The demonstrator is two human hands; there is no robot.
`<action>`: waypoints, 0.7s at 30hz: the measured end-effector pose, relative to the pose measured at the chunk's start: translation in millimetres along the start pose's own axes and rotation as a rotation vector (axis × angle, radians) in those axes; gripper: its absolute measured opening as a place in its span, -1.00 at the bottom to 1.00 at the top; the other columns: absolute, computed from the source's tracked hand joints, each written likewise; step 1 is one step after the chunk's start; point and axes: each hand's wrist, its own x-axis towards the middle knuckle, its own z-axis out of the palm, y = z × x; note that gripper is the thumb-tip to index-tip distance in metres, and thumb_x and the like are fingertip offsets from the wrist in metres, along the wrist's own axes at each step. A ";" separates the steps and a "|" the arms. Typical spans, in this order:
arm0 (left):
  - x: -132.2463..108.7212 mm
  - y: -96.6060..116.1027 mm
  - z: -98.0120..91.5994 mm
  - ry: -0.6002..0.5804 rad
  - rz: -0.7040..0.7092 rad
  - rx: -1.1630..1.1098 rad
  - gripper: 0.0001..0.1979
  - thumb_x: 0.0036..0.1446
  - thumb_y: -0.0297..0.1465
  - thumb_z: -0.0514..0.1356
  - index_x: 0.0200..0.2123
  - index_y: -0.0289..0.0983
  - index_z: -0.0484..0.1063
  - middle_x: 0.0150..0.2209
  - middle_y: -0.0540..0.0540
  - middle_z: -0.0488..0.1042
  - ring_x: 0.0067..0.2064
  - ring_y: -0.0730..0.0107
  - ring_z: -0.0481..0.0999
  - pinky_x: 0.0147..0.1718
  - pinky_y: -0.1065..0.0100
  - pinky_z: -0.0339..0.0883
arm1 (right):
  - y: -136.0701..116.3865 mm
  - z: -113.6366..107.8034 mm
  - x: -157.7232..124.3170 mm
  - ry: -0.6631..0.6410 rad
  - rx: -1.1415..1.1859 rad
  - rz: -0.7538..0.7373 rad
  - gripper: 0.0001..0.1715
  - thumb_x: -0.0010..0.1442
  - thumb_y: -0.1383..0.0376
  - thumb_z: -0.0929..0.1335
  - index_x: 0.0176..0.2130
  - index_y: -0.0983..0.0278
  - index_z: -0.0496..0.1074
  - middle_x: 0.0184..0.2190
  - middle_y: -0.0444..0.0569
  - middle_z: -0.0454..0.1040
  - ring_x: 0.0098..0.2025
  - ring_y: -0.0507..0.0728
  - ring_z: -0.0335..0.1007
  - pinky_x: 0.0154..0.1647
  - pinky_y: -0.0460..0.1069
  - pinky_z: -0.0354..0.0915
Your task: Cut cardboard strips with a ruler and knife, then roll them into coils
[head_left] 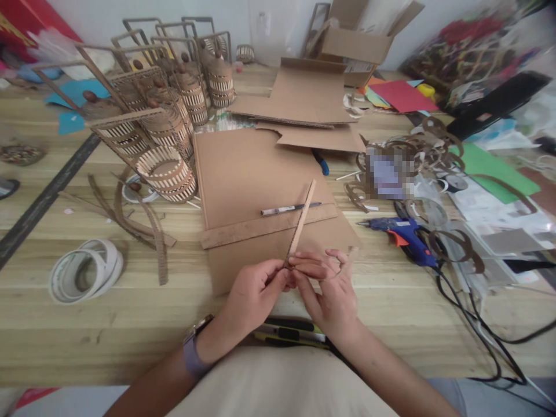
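A thin corrugated cardboard strip (301, 220) rises from between my two hands toward the far side. My left hand (254, 295) pinches its near end, fingers closed. My right hand (330, 292) meets it there, fingertips closed on the same end, one finger curled up. Under the hands lies a large cardboard sheet (243, 174) with a wooden ruler (260, 227) and a pen (289, 208) across it. A yellow and black utility knife (289, 334) lies at the table's near edge, just behind my wrists.
A blue glue gun (406, 231) with black cable lies to the right. Tape rolls (84, 269) sit at left, beside curved cardboard strips (143, 223). Several cardboard lantern cages (167, 116) stand at back left. Flattened boxes (304, 92), coloured paper and cardboard rings crowd the back and right.
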 end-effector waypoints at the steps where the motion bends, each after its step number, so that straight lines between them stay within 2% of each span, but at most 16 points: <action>1: -0.4 0.6 0.3 -0.007 0.005 -0.013 -0.70 0.31 -0.25 0.06 -0.31 -0.27 0.50 -0.35 -0.08 0.60 -0.29 0.30 0.59 -0.26 0.39 0.44 | 0.1 -0.9 -0.2 -0.002 0.001 0.023 -0.79 0.26 0.44 0.33 -0.17 0.12 0.33 -0.27 -0.17 0.64 -0.18 0.13 0.58 0.09 0.13 0.14; 6: -0.2 3.3 1.9 -0.048 -0.011 -0.069 -0.73 0.30 -0.27 0.07 -0.29 -0.27 0.51 -0.34 -0.08 0.63 -0.28 0.30 0.62 -0.24 0.39 0.46 | 2.0 -4.0 0.8 0.009 -0.013 0.115 -0.81 0.27 0.42 0.28 -0.19 0.11 0.33 -0.34 -0.17 0.63 -0.23 0.14 0.57 0.04 0.11 0.23; 12: 1.8 1.3 0.3 -0.025 -0.023 -0.043 -0.70 0.28 -0.20 0.09 -0.26 -0.27 0.51 -0.34 -0.07 0.60 -0.28 0.31 0.59 -0.26 0.39 0.44 | 0.7 -1.5 0.7 0.005 0.037 0.056 -0.82 0.27 0.43 0.30 -0.19 0.13 0.35 -0.31 -0.15 0.63 -0.21 0.13 0.58 0.05 0.12 0.21; 17: 3.2 -1.4 -2.2 0.013 -0.020 0.058 -0.69 0.31 -0.23 0.04 -0.31 -0.27 0.49 -0.38 -0.06 0.58 -0.31 0.33 0.57 -0.27 0.40 0.42 | -0.1 2.7 -0.6 -0.009 -0.018 0.008 -0.89 0.28 0.36 0.36 -0.19 0.16 0.35 -0.25 -0.10 0.64 -0.11 0.17 0.58 0.06 0.15 0.17; 21: 1.4 -1.7 -1.6 0.005 -0.009 0.035 -0.69 0.31 -0.24 0.05 -0.33 -0.27 0.49 -0.36 -0.07 0.59 -0.31 0.32 0.59 -0.28 0.40 0.43 | 0.3 1.6 -0.7 -0.010 -0.035 -0.014 -0.86 0.31 0.41 0.34 -0.17 0.15 0.35 -0.25 -0.10 0.65 -0.15 0.14 0.59 0.07 0.15 0.17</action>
